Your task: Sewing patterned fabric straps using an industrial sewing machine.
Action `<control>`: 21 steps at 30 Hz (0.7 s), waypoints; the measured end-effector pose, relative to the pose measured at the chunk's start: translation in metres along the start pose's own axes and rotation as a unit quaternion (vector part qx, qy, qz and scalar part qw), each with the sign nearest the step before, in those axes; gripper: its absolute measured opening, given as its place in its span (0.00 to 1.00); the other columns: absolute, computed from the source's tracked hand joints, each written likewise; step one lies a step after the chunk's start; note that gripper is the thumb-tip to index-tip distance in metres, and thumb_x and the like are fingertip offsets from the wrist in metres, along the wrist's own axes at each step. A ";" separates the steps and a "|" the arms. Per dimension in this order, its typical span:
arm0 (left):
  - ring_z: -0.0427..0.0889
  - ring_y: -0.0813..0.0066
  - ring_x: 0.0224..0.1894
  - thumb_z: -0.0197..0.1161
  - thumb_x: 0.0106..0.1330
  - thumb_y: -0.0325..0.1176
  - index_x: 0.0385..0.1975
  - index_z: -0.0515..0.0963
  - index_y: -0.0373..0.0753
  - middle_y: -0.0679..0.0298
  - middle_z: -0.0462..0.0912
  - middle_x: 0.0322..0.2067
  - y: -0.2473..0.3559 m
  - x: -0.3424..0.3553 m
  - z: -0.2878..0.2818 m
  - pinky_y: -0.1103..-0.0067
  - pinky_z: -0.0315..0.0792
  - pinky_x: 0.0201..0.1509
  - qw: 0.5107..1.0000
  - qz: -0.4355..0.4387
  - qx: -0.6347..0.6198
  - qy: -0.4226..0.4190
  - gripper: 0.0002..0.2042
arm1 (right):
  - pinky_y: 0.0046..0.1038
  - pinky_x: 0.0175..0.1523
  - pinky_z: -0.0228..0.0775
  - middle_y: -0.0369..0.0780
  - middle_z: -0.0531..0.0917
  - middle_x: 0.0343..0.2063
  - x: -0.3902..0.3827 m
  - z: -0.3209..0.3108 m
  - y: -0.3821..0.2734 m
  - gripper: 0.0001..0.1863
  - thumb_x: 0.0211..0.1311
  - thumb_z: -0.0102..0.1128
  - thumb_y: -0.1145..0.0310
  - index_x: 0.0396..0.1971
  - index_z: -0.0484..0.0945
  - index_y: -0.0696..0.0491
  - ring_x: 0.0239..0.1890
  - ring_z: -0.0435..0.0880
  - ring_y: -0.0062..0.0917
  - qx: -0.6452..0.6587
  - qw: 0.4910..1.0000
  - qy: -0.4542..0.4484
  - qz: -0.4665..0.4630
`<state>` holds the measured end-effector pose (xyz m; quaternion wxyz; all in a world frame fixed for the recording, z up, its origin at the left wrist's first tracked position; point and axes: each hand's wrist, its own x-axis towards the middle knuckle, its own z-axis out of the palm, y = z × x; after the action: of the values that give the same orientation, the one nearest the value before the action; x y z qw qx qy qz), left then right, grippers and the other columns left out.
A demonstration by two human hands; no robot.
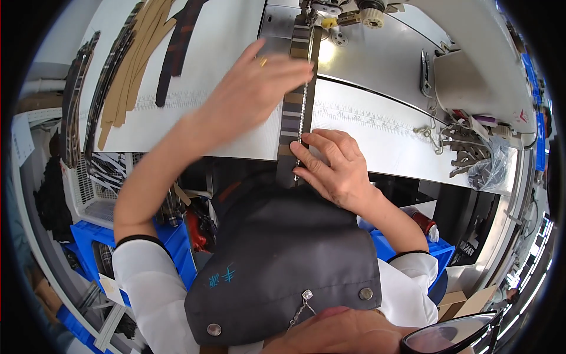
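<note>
My left hand [259, 79], blurred, has its fingers apart over the upper part of a long striped fabric strip [289, 124] with a silver zipper [300, 118] along its right side; whether it touches them is unclear. The strip runs from under the sewing machine's presser foot [312, 23] down past the table's front edge. Lower down, my right hand [331, 162] is closed on the zipper and strip, with thumb and fingertips at the zipper's lower end.
Tan [127, 71] and dark patterned strips [180, 50] lie at left on the white table [236, 141]. The machine body [477, 88] fills the upper right, near a plastic bag of scraps [489, 165]. Blue crates [88, 245] and a white basket [97, 206] sit below.
</note>
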<state>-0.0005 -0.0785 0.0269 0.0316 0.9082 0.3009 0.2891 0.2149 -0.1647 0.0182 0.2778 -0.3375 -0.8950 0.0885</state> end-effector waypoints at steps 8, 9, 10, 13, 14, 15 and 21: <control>0.76 0.70 0.39 0.61 0.64 0.42 0.50 0.79 0.47 0.76 0.81 0.51 -0.058 0.065 0.026 0.75 0.77 0.40 0.974 -0.019 0.124 -0.190 0.16 | 0.35 0.50 0.72 0.39 0.78 0.42 0.003 -0.002 -0.004 0.25 0.42 0.74 0.67 0.45 0.81 0.56 0.47 0.76 0.33 0.003 1.000 -0.014 0.000; 0.76 0.70 0.39 0.62 0.63 0.42 0.50 0.79 0.48 0.77 0.80 0.52 -0.060 0.061 0.027 0.75 0.76 0.41 0.983 0.006 0.110 -0.146 0.16 | 0.35 0.49 0.73 0.39 0.78 0.43 0.002 -0.002 -0.004 0.26 0.41 0.75 0.68 0.45 0.82 0.55 0.47 0.76 0.33 0.006 1.000 -0.013 0.005; 0.75 0.70 0.39 0.62 0.63 0.42 0.51 0.79 0.48 0.78 0.80 0.52 -0.061 0.056 0.028 0.75 0.76 0.41 0.988 0.022 0.100 -0.111 0.17 | 0.35 0.49 0.73 0.39 0.78 0.43 0.002 -0.001 -0.004 0.26 0.41 0.75 0.68 0.45 0.82 0.56 0.47 0.76 0.33 0.005 1.000 -0.014 0.001; 0.74 0.71 0.38 0.64 0.61 0.42 0.52 0.78 0.49 0.79 0.80 0.52 -0.065 0.045 0.037 0.77 0.75 0.41 0.997 0.029 0.062 -0.022 0.19 | 0.35 0.49 0.73 0.39 0.77 0.43 -0.001 0.001 -0.002 0.26 0.40 0.74 0.68 0.45 0.82 0.56 0.47 0.76 0.32 0.010 1.000 -0.008 -0.007; 0.75 0.71 0.39 0.64 0.60 0.42 0.51 0.79 0.48 0.78 0.81 0.51 -0.067 0.043 0.040 0.76 0.75 0.41 0.998 0.042 0.054 0.013 0.19 | 0.35 0.50 0.73 0.39 0.77 0.43 -0.001 0.002 0.000 0.26 0.40 0.74 0.68 0.45 0.82 0.56 0.47 0.76 0.32 0.015 1.000 -0.002 -0.010; 0.75 0.71 0.40 0.65 0.60 0.43 0.50 0.79 0.47 0.78 0.81 0.49 -0.069 0.041 0.043 0.76 0.74 0.42 0.998 0.045 0.049 0.022 0.18 | 0.35 0.50 0.73 0.39 0.77 0.44 -0.002 0.003 0.002 0.26 0.40 0.74 0.68 0.45 0.82 0.55 0.47 0.76 0.32 0.020 1.000 0.006 -0.012; 0.75 0.74 0.47 0.67 0.58 0.45 0.44 0.81 0.45 0.77 0.82 0.48 -0.062 0.026 0.038 0.69 0.67 0.55 0.991 0.027 0.117 0.051 0.17 | 0.37 0.51 0.73 0.39 0.78 0.44 -0.006 0.002 0.002 0.24 0.41 0.74 0.68 0.45 0.83 0.51 0.47 0.76 0.33 0.031 0.999 0.011 -0.012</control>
<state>0.0042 -0.0089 -0.0062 -0.0979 0.8975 0.3094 0.2986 0.2188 -0.1664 0.0137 0.2995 -0.3193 -0.8924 0.1092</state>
